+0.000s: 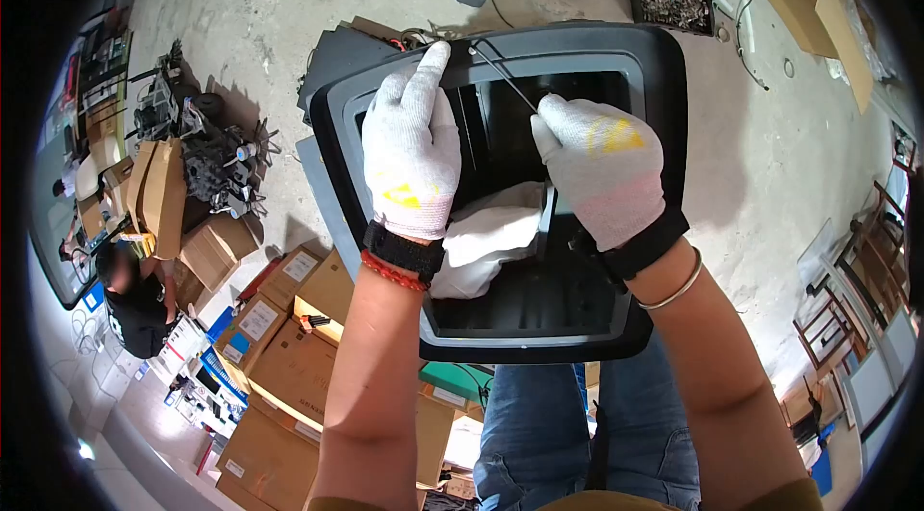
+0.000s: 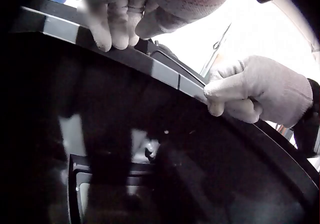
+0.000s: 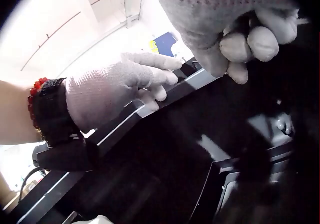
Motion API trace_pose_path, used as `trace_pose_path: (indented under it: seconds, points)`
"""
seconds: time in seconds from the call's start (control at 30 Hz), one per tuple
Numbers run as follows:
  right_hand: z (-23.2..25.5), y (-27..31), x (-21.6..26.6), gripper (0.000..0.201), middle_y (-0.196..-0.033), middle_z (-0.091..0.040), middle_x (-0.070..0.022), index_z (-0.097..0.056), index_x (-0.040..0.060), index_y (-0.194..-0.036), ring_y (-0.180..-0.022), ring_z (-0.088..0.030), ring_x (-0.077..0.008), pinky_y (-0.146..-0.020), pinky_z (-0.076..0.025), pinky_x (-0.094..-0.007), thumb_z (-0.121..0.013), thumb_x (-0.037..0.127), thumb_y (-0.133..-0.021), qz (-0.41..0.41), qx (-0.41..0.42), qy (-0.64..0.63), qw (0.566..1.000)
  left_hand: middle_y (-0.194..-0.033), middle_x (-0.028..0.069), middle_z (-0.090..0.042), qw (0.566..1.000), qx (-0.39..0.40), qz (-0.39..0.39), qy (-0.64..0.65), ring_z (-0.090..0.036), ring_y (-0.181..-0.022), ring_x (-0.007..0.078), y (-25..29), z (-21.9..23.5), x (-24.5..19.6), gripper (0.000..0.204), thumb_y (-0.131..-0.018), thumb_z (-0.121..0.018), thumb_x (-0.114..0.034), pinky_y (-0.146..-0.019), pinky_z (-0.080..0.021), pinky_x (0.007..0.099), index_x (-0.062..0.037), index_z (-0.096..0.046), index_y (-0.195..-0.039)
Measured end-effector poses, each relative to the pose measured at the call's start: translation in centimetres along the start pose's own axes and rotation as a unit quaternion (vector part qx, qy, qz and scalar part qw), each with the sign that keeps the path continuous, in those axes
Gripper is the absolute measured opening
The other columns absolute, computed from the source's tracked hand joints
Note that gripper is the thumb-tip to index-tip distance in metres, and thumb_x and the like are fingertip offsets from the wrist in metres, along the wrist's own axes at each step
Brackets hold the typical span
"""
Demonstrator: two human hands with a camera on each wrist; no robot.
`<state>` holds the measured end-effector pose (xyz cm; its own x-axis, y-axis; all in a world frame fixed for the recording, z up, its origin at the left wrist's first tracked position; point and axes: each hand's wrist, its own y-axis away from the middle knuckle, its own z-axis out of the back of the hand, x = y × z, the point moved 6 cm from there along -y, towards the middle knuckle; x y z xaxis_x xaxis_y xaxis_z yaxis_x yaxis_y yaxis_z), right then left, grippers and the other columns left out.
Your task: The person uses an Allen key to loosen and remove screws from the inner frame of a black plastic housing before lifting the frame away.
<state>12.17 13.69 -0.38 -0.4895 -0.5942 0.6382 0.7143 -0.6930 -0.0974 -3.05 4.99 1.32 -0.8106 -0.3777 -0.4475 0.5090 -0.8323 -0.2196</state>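
A large black housing [image 1: 664, 107] with rounded corners and a grey inner rim fills the middle of the head view. My gloved left hand [image 1: 412, 140] holds its far rim, index finger stretched forward; in the left wrist view its other fingertips [image 2: 120, 39] curl over the edge. My gloved right hand [image 1: 606, 165] pinches a thin, bent dark rod [image 1: 521, 95], shaped like a hex key, whose far end reaches the rim beside the left hand. Inside the housing lies a crumpled white bundle [image 1: 496, 227]. The right palm hides part of the rod.
Cardboard boxes [image 1: 294, 367] are stacked at the lower left. Black chair bases [image 1: 217, 155] lie on the concrete floor, with a person [image 1: 135, 304] below them. A crate of small metal parts [image 1: 671, 1] stands at the far right, near an open carton [image 1: 804, 6].
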Motion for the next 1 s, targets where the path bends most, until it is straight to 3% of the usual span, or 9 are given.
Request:
trace_pose_path:
  seconds: [0.07,0.3,0.37,0.7,0.77,0.83,0.9,0.97,1.0]
  points:
    - [0.1,0.3,0.3,0.015,-0.081,-0.071,-0.0071,-0.073,0.0084,-0.097,-0.074,-0.070,-0.0226,-0.066,-0.057,-0.0298,-0.071,0.020,-0.088,0.017,-0.038,-0.005,0.999,-0.087,0.0152,-0.062,1.000,0.010,0.006,0.001,-0.063,-0.080,0.0360,-0.2,0.0,0.0,0.046,-0.085,-0.061,0.003,-0.071,-0.052,0.0435,-0.0124,-0.065,-0.127]
    - [-0.7,0.5,1.3,0.008,-0.071,-0.064,-0.0071,-0.067,0.0087,-0.086,-0.066,-0.065,-0.0269,-0.058,-0.053,-0.0344,-0.067,0.017,-0.086,0.021,-0.029,0.029,0.999,-0.092,0.0145,-0.064,1.000,0.015,-0.003,-0.005,-0.064,-0.084,0.0359,-0.1,-0.6,0.4,0.049,-0.083,-0.060,0.004,-0.074,-0.053,0.0432,-0.0140,-0.065,-0.128]
    - [-0.4,0.2,2.2,0.006,-0.069,-0.061,-0.0082,-0.064,0.0095,-0.083,-0.066,-0.064,-0.0273,-0.057,-0.052,-0.0357,-0.067,0.015,-0.085,0.037,-0.045,0.041,0.997,-0.099,0.0128,-0.067,0.999,0.026,-0.043,-0.014,-0.065,-0.088,0.0349,-0.1,-0.7,0.1,0.054,-0.079,-0.060,0.006,-0.078,-0.054,0.0423,-0.0167,-0.065,-0.128]
    - [-1.6,0.9,1.9,0.007,-0.071,-0.064,-0.0083,-0.068,0.0104,-0.088,-0.067,-0.066,-0.0273,-0.060,-0.053,-0.0345,-0.068,0.012,-0.082,0.051,-0.064,0.024,0.996,-0.105,0.0131,-0.067,0.992,0.068,-0.066,-0.078,-0.066,-0.092,0.0328,-0.4,-1.0,-0.5,0.059,-0.075,-0.056,0.013,-0.081,-0.053,0.0394,-0.0174,-0.070,-0.124]
    - [-0.1,-0.2,2.0,0.008,-0.073,-0.065,-0.0085,-0.068,0.0095,-0.090,-0.069,-0.067,-0.0275,-0.062,-0.054,-0.0347,-0.069,0.014,-0.083,0.066,-0.026,0.043,0.997,-0.106,0.0121,-0.066,0.992,0.065,-0.060,-0.087,-0.065,-0.094,0.0331,-0.4,-1.2,-0.4,0.058,-0.075,-0.057,0.011,-0.083,-0.053,0.0399,-0.0180,-0.070,-0.123]
    - [0.8,-0.6,1.0,0.014,-0.077,-0.068,-0.0085,-0.071,0.0082,-0.095,-0.072,-0.068,-0.0270,-0.064,-0.055,-0.0360,-0.071,0.017,-0.084,0.162,-0.052,0.119,0.978,-0.104,0.0101,-0.067,0.991,0.053,-0.067,-0.104,-0.064,-0.089,0.0313,-0.5,-1.4,-0.6,0.054,-0.075,-0.060,0.007,-0.079,-0.054,0.0392,-0.0189,-0.071,-0.121]
    - [2.4,-2.2,-0.5,0.012,-0.075,-0.065,-0.0056,-0.068,0.0117,-0.090,-0.071,-0.066,-0.0255,-0.065,-0.053,-0.0400,-0.066,0.016,-0.079,0.295,-0.145,0.105,0.939,-0.103,0.0081,-0.067,0.989,0.040,-0.074,-0.119,-0.064,-0.084,0.0296,-0.4,-1.6,-1.1,0.049,-0.076,-0.063,0.002,-0.076,-0.054,0.0385,-0.0197,-0.072,-0.119]
    - [4.4,-5.0,0.1,0.009,-0.073,-0.064,-0.0057,-0.069,0.0128,-0.089,-0.067,-0.065,-0.0252,-0.061,-0.052,-0.0393,-0.065,0.017,-0.082,0.278,-0.047,0.165,0.945,-0.103,0.0127,-0.067,0.994,0.010,-0.029,-0.100,-0.064,-0.091,0.0327,-0.2,-1.6,-1.1,0.051,-0.078,-0.059,0.010,-0.080,-0.052,0.0389,-0.0151,-0.072,-0.120]
    - [4.4,-6.5,0.0,0.008,-0.071,-0.064,-0.0058,-0.069,0.0138,-0.089,-0.062,-0.063,-0.0256,-0.057,-0.050,-0.0383,-0.064,0.018,-0.085,0.333,-0.034,0.178,0.925,-0.103,0.0127,-0.067,0.995,0.011,-0.030,-0.099,-0.064,-0.091,0.0327,-0.1,-1.8,-1.1,0.051,-0.078,-0.059,0.010,-0.080,-0.052,0.0389,-0.0151,-0.072,-0.120]
